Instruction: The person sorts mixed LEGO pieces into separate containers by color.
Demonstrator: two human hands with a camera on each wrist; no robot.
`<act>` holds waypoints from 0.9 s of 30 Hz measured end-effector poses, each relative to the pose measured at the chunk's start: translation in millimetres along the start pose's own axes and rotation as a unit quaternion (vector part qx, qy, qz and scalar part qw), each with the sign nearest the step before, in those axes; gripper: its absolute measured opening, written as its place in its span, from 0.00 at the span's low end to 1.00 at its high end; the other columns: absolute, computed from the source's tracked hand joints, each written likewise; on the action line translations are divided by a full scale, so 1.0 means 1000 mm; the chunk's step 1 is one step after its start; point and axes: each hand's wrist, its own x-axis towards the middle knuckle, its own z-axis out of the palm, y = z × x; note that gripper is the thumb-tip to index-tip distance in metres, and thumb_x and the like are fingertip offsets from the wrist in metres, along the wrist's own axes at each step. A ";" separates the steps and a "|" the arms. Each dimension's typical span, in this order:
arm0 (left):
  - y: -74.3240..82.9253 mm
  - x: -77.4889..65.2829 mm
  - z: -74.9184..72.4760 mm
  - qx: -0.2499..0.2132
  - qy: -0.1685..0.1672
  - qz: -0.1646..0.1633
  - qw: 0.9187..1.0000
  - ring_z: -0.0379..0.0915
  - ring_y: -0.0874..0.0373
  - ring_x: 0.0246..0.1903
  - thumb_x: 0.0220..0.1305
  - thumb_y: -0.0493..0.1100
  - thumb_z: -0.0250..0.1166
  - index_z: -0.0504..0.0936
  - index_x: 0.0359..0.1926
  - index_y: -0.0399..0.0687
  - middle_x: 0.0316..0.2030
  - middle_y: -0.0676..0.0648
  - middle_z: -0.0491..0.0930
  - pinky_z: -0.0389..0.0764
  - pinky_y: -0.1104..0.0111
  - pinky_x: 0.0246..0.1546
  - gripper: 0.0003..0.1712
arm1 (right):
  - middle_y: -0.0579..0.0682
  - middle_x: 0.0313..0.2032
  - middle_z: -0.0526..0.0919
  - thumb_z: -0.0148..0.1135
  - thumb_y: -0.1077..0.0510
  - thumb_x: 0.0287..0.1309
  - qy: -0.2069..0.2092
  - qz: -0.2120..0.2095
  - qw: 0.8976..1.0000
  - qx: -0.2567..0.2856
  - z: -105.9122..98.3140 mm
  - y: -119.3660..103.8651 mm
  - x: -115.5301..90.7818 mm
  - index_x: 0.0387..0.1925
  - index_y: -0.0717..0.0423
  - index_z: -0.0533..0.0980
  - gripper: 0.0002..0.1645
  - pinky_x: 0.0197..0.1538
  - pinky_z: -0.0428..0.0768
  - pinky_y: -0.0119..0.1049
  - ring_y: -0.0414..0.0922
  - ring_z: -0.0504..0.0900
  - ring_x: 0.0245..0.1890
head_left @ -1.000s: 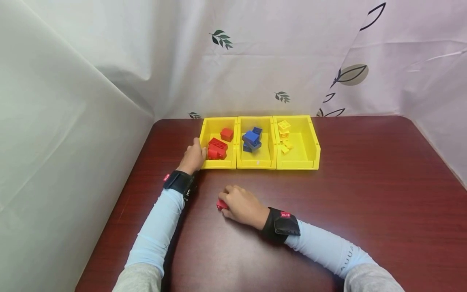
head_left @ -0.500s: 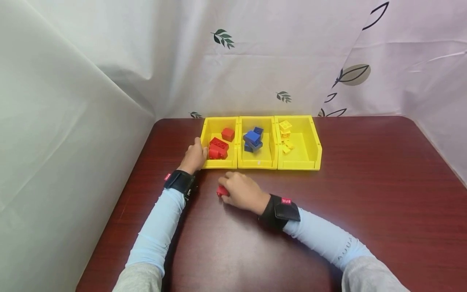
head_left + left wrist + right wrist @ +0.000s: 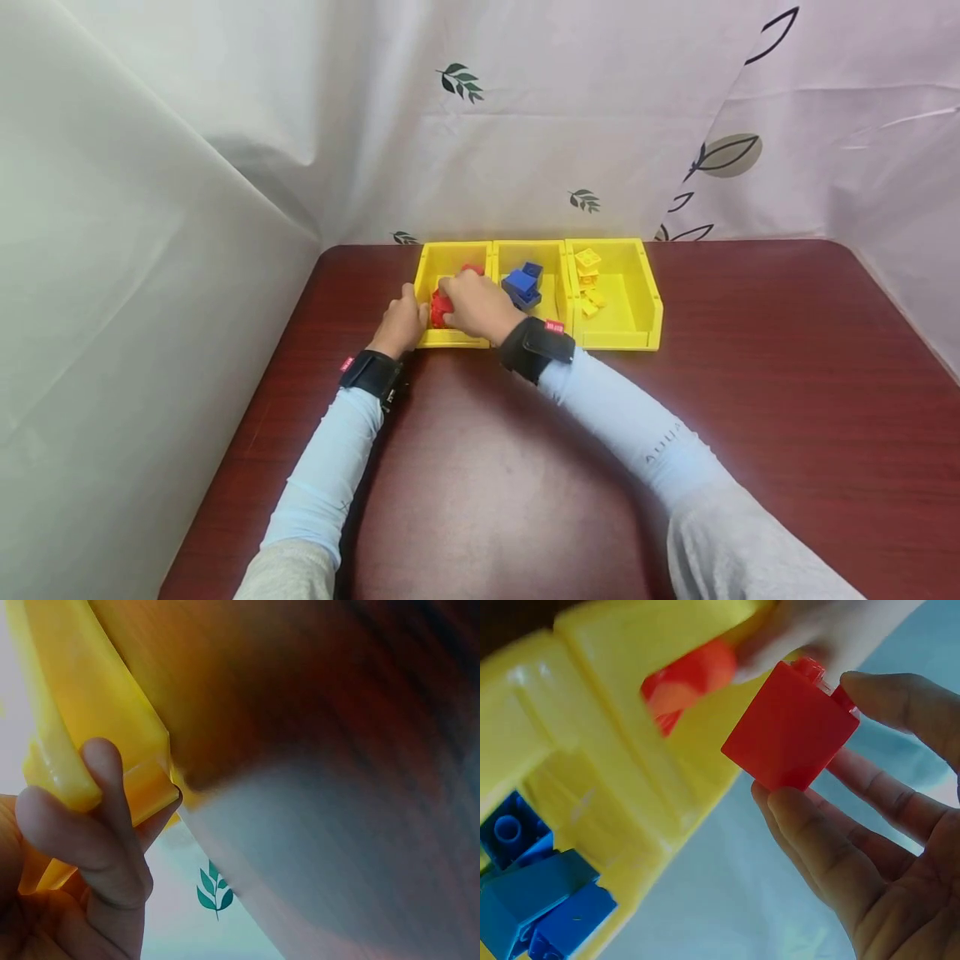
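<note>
My left hand (image 3: 401, 320) grips the side of the left yellow bin (image 3: 452, 338); in the left wrist view its fingers and thumb curl over the bin's wall (image 3: 112, 697). Over that same bin, my right hand (image 3: 482, 305) pinches a red toy brick (image 3: 791, 727) between thumb and fingers, studs showing on one side. Other red bricks (image 3: 690, 679) lie inside the bin below, partly hidden behind the right hand in the head view.
Joined to the left bin are a middle bin (image 3: 553, 252) with blue bricks (image 3: 522, 286) and a right bin (image 3: 617, 340) with yellow bricks (image 3: 588, 260). They stand on a dark red table (image 3: 750, 358), before a leaf-patterned white curtain (image 3: 525, 133).
My right hand has moved forward from the table with the red brick, and is now over the left bin. The left hand stays on the bin's side.
</note>
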 end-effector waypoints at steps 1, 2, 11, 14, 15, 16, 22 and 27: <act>0.000 0.000 0.001 0.000 0.001 0.001 1.000 0.77 0.42 0.33 0.75 0.46 0.49 0.59 0.60 0.37 0.36 0.35 0.74 0.80 0.58 0.38 0.21 | 0.54 0.37 0.80 0.67 0.54 0.59 -0.004 0.008 1.000 0.002 -0.001 0.002 0.005 0.50 0.58 0.78 0.19 0.41 0.81 0.37 0.49 0.79 0.36; 0.001 0.000 0.001 0.001 0.002 0.003 1.000 0.77 0.42 0.34 0.75 0.46 0.49 0.59 0.60 0.37 0.36 0.35 0.74 0.80 0.58 0.38 0.22 | 0.54 0.37 0.80 0.67 0.55 0.59 -0.008 0.016 1.000 0.004 -0.001 0.004 0.009 0.49 0.58 0.78 0.19 0.40 0.81 0.37 0.49 0.79 0.36; 0.001 0.001 0.000 0.012 0.014 0.013 1.000 0.77 0.41 0.35 0.74 0.46 0.50 0.60 0.60 0.37 0.37 0.33 0.76 0.79 0.55 0.39 0.22 | 0.55 0.36 0.81 0.64 0.60 0.60 -0.012 0.041 0.999 0.004 -0.001 0.013 0.035 0.48 0.61 0.78 0.15 0.40 0.80 0.35 0.49 0.80 0.35; 0.001 0.001 0.000 0.013 0.012 0.014 1.000 0.77 0.41 0.36 0.74 0.46 0.49 0.60 0.59 0.36 0.38 0.34 0.75 0.79 0.55 0.39 0.21 | 0.55 0.37 0.81 0.65 0.60 0.59 -0.009 0.049 0.999 -0.005 0.002 0.015 0.041 0.47 0.60 0.78 0.15 0.41 0.81 0.37 0.49 0.80 0.36; 0.001 0.000 0.001 0.012 0.010 0.013 1.000 0.77 0.41 0.36 0.74 0.46 0.50 0.60 0.59 0.36 0.37 0.34 0.75 0.79 0.55 0.39 0.21 | 0.55 0.37 0.81 0.65 0.60 0.59 -0.011 0.053 0.998 -0.004 0.003 0.015 0.043 0.47 0.60 0.78 0.15 0.42 0.81 0.37 0.49 0.80 0.36; 0.001 0.000 0.001 0.012 0.009 0.011 1.000 0.77 0.41 0.36 0.74 0.46 0.50 0.60 0.58 0.36 0.37 0.34 0.75 0.79 0.56 0.39 0.21 | 0.55 0.37 0.81 0.66 0.60 0.59 -0.014 0.059 0.998 -0.004 0.004 0.015 0.045 0.47 0.60 0.78 0.15 0.42 0.81 0.38 0.49 0.80 0.36; -0.001 -0.001 0.001 0.011 0.010 0.006 1.000 0.77 0.42 0.35 0.74 0.46 0.50 0.60 0.58 0.37 0.36 0.34 0.75 0.80 0.56 0.39 0.21 | 0.54 0.39 0.81 0.66 0.61 0.59 -0.029 0.080 0.996 -0.015 0.014 0.016 0.054 0.49 0.58 0.78 0.16 0.47 0.82 0.38 0.49 0.80 0.37; -0.001 -0.001 -0.001 0.008 0.008 0.009 1.000 0.77 0.42 0.35 0.74 0.46 0.50 0.60 0.59 0.37 0.36 0.35 0.75 0.80 0.56 0.38 0.21 | 0.55 0.40 0.82 0.65 0.60 0.60 -0.027 0.086 0.996 -0.018 0.018 0.018 0.057 0.51 0.58 0.78 0.18 0.52 0.82 0.40 0.49 0.82 0.39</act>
